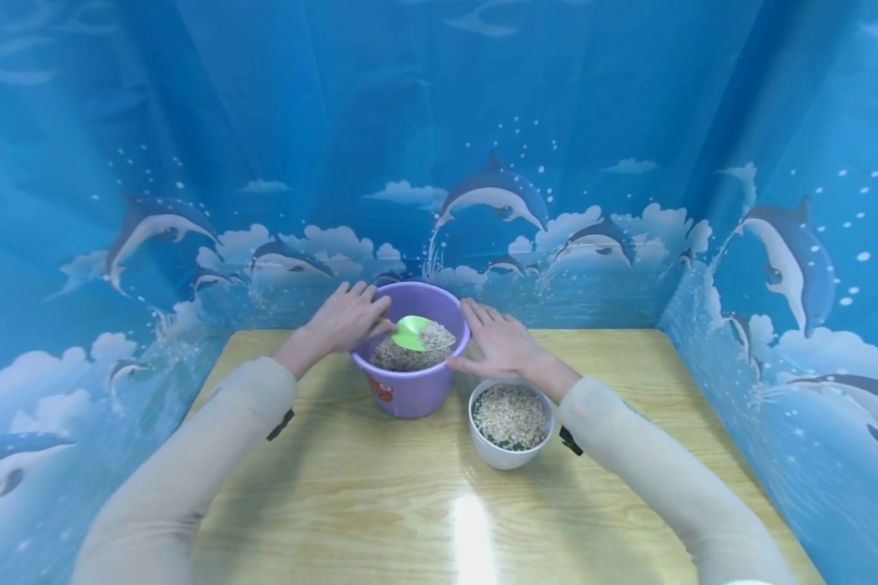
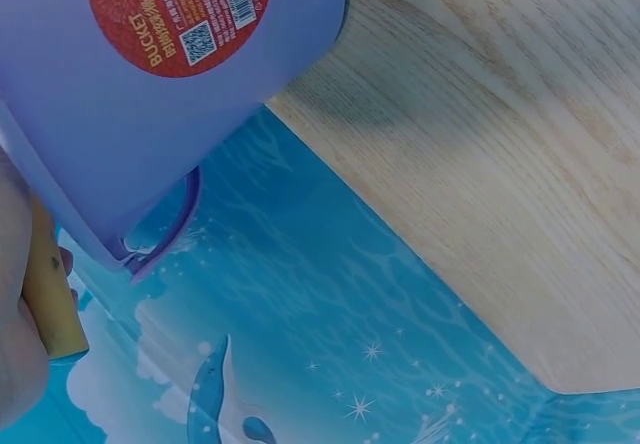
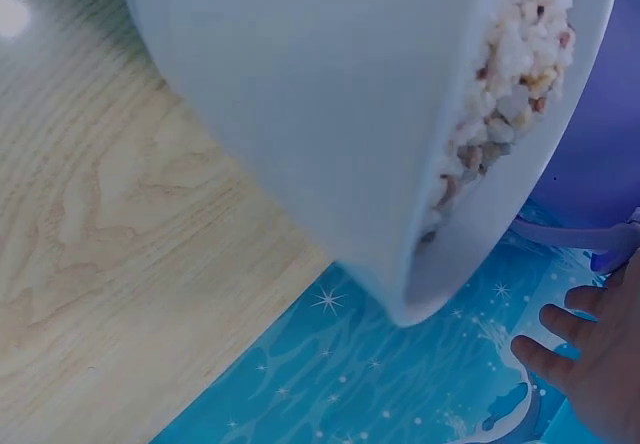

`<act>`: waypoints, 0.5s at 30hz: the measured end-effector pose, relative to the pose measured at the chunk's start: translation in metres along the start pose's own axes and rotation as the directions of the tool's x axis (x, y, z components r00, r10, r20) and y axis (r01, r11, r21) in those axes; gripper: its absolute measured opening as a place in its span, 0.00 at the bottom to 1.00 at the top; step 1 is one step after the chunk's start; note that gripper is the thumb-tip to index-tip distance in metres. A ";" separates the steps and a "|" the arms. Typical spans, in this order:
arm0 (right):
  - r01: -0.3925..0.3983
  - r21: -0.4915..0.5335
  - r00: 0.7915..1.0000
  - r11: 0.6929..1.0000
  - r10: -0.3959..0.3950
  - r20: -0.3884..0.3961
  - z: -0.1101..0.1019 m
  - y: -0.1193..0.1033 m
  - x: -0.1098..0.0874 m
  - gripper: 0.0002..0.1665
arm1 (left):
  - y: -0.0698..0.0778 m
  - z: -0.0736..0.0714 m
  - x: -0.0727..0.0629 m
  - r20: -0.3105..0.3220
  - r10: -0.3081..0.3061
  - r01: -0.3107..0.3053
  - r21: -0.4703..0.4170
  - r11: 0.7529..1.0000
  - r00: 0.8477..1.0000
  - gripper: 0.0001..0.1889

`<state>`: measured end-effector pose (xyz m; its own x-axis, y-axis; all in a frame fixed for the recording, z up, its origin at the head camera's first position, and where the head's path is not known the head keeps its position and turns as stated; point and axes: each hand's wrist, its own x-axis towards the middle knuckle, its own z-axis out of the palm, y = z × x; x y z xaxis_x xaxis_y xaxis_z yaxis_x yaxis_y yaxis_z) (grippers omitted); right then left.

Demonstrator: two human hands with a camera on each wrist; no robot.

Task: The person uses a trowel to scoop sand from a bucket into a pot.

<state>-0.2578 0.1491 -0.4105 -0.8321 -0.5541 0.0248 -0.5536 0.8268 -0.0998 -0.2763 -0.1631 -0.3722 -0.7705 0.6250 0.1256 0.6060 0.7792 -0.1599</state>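
My left hand (image 1: 349, 317) grips the wooden handle (image 2: 52, 289) of a small green shovel (image 1: 409, 332) at the left rim of a purple bucket (image 1: 419, 396). The shovel's blade is inside the bucket, with pale gravel (image 1: 436, 335) heaped on it, above more gravel in the bucket. My right hand (image 1: 501, 345), fingers extended, lies against the bucket's right rim. Just in front of that hand stands a white bowl (image 1: 503, 460) nearly full of pale gravel. In the right wrist view the bowl (image 3: 300, 94) looms large, and the fingers of my right hand (image 3: 600, 364) show beyond it.
The wooden table (image 1: 380, 504) meets a blue dolphin-print curtain (image 1: 439, 146) along its back and sides, close behind the bucket. A red round label (image 2: 180, 14) and a purple side handle (image 2: 175, 229) show on the bucket in the left wrist view.
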 end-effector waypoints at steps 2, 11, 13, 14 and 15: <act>-0.003 0.009 1.000 1.000 0.003 0.002 0.000 0.001 -0.003 0.73 | 0.001 -0.002 0.000 0.004 -0.002 0.002 -0.002 1.000 1.000 0.20; -0.009 0.012 1.000 1.000 0.009 0.008 0.001 0.007 -0.020 0.68 | 0.007 -0.012 -0.002 0.003 0.008 -0.008 0.017 1.000 1.000 0.21; -0.003 0.016 1.000 1.000 0.002 0.011 0.001 0.009 -0.025 0.67 | 0.008 -0.015 -0.002 0.001 0.010 -0.010 0.019 1.000 1.000 0.21; 0.002 0.014 1.000 1.000 -0.002 0.011 0.001 0.010 -0.027 0.67 | 0.009 -0.016 -0.003 0.000 0.011 -0.011 0.020 1.000 1.000 0.21; 0.006 0.013 1.000 1.000 -0.006 0.010 0.002 0.011 -0.030 0.67 | 0.011 -0.017 -0.003 0.001 0.012 -0.012 0.021 1.000 1.000 0.21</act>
<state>-0.2383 0.1744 -0.4139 -0.8284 -0.5599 0.0157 -0.5578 0.8222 -0.1131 -0.2638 -0.1560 -0.3572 -0.7636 0.6339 0.1226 0.6107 0.7708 -0.1818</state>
